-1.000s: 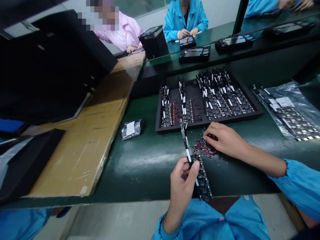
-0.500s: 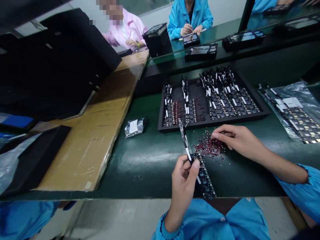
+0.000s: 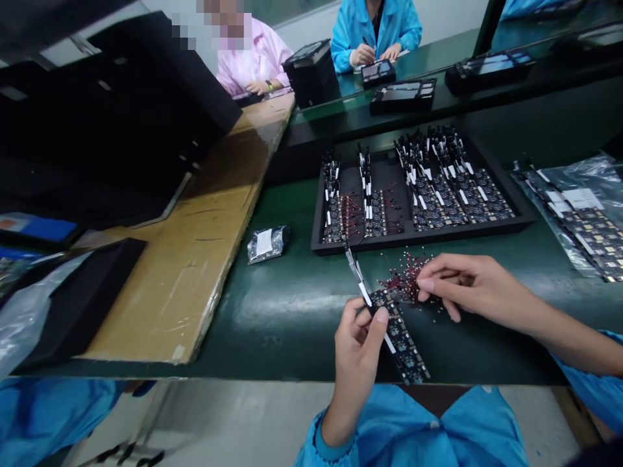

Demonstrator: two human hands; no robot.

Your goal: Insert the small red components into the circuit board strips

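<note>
My left hand grips a dark circuit board strip near its upper end, thumb on top. A thin flat cable with white labels sticks up from the strip's left side. At the right edge of a loose pile of small red-wired parts, my right hand has thumb and index finger pinched together. Whatever lies between those fingertips is too small to make out. Behind the pile stands a black foam tray holding several similar board strips in rows, some with red wires beside them.
A small silvery bag lies left of the tray, near a cardboard sheet. On the right, more boards rest on a clear plastic bag. Black boxes stand on the far ledge. Two people sit across.
My right hand has come lower and slightly right over the pile, its fingers still pinched. The left hand keeps its hold on the board strip. The whole view has shifted a little.
</note>
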